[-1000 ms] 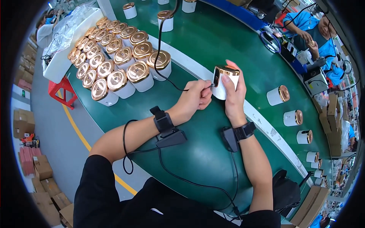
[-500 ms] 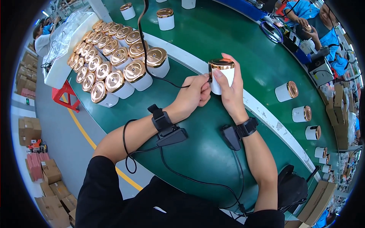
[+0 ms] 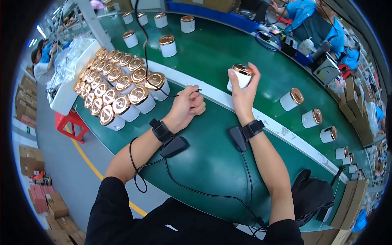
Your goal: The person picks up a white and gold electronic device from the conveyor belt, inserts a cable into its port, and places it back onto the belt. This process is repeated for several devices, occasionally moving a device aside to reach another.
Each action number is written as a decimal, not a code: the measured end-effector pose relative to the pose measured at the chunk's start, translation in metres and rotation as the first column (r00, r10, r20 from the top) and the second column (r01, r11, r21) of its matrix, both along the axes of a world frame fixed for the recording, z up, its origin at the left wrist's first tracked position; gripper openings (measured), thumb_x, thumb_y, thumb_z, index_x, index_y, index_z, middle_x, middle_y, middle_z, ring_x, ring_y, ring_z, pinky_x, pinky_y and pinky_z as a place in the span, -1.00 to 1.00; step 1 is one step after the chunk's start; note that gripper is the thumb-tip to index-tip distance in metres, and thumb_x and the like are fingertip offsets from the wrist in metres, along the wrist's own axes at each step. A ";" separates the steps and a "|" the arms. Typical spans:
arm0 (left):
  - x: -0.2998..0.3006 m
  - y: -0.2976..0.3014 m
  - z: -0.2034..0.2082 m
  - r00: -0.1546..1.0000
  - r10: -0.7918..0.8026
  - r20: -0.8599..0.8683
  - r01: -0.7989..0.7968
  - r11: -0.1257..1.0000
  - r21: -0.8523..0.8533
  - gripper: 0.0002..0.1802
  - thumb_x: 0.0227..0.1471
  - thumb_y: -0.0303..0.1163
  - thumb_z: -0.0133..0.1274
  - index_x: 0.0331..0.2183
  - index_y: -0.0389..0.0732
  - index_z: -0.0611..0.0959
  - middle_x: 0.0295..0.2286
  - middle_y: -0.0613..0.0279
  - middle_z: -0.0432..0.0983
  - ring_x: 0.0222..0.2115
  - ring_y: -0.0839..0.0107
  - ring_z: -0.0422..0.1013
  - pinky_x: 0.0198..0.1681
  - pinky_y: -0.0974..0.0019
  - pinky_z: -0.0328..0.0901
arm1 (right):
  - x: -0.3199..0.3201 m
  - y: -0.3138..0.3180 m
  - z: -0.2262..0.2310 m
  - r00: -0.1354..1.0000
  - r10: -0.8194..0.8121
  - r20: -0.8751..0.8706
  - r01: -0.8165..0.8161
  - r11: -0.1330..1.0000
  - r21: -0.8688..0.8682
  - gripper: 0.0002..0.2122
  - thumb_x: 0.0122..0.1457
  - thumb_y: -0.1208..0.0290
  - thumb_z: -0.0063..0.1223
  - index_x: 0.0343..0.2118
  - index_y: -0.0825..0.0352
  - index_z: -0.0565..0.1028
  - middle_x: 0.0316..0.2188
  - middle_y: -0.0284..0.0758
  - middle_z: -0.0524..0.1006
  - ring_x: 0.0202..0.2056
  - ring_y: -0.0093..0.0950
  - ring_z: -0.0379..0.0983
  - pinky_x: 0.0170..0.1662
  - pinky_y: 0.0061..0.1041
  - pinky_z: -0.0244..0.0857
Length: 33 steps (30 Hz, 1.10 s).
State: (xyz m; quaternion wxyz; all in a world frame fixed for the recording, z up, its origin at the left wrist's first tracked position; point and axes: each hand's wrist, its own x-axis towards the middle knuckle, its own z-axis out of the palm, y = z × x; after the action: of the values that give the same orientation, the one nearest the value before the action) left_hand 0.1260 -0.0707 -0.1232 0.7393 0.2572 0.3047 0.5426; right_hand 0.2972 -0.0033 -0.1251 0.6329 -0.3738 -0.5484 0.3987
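My right hand (image 3: pixel 245 96) is closed around a white ribbed canister (image 3: pixel 233 85) with a shiny rose-gold lid. It is beyond the white rail, over the green belt; whether its base touches the belt I cannot tell. Pinched in my closed left hand (image 3: pixel 188 107) is a thin black cable (image 3: pixel 145 45), whose small plug end (image 3: pixel 199 90) pokes out past the fingers, apart from the canister. To the left of that hand, rows of similar canisters (image 3: pixel 143 105) stand close together on the green table (image 3: pixel 200 171), rose-gold lids up.
A white rail (image 3: pixel 286 136) divides the table from the green belt (image 3: pixel 212 53), where spaced canisters (image 3: pixel 292 100) stand. A black bag (image 3: pixel 312 198) lies at right. Black straps and cabled boxes (image 3: pixel 175 147) sit at my wrists. A co-worker in blue (image 3: pixel 312 24) sits across the belt.
The cable's plug end has come away from the canister's side. My right hand has carried the canister over the rail, while my left hand has drawn back leftward with the cable. The view has shifted.
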 end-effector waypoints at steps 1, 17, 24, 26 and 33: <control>0.002 0.000 0.001 1.000 -0.015 -0.011 0.015 1.000 0.016 -0.59 0.22 -0.23 -0.21 -0.65 -0.06 0.17 -0.77 0.41 -0.02 -0.78 0.58 -0.07 -0.67 0.40 -0.15 | 0.012 0.008 0.002 0.987 -0.133 0.092 0.128 0.990 0.061 -0.62 0.12 0.25 0.20 -0.16 0.34 0.30 -0.12 -0.24 0.42 -0.13 -0.45 0.38 -0.08 -0.51 0.29; -0.002 0.011 -0.010 0.974 -0.144 0.173 0.137 0.989 0.052 -0.55 0.17 -0.16 -0.18 -0.70 -0.03 0.15 -0.79 0.43 -0.04 -0.79 0.54 -0.10 -0.67 0.41 -0.13 | -0.054 0.058 0.043 0.803 -0.157 0.575 -0.046 0.946 0.322 -0.56 -0.01 0.16 0.30 -0.22 0.34 0.36 0.02 -0.15 0.34 0.07 -0.20 0.25 0.08 -0.29 0.16; -0.010 0.012 -0.011 0.910 -0.024 0.413 0.022 1.000 0.009 -0.58 0.17 -0.12 -0.28 -0.67 -0.05 0.15 -0.79 0.43 -0.05 -0.80 0.53 -0.10 -0.68 0.41 -0.14 | -0.156 0.127 0.023 0.827 0.421 0.373 -0.430 0.901 -0.062 -0.47 0.02 0.18 0.29 -0.01 0.38 0.41 -0.10 -0.26 0.49 -0.09 -0.44 0.42 0.02 -0.48 0.26; -0.010 0.011 -0.013 0.923 -0.041 0.382 0.042 0.999 0.006 -0.58 0.17 -0.12 -0.29 -0.66 -0.06 0.18 -0.79 0.44 -0.06 -0.79 0.53 -0.10 -0.66 0.41 -0.12 | -0.146 0.126 0.019 0.745 0.577 0.333 -0.556 0.814 -0.166 -0.48 0.04 0.19 0.27 0.01 0.39 0.42 -0.13 -0.26 0.51 -0.13 -0.46 0.45 -0.02 -0.51 0.29; -0.005 0.006 -0.001 0.984 -0.082 0.159 0.071 0.995 0.074 -0.56 0.18 -0.11 -0.32 -0.66 -0.10 0.19 -0.78 0.42 -0.07 -0.77 0.55 -0.11 -0.65 0.44 -0.14 | -0.048 0.031 0.017 0.801 0.401 -0.445 -0.560 0.765 -0.318 -0.69 0.21 0.18 -0.01 -0.16 0.34 0.42 -0.31 -0.36 0.49 -0.24 -0.46 0.46 -0.16 -0.43 0.37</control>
State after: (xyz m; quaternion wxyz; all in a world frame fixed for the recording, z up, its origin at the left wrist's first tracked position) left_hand 0.1205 -0.0648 -0.1241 0.7729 0.2488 0.2147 0.5428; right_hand 0.2491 0.0276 -0.1082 0.4946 -0.2717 -0.4016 0.7213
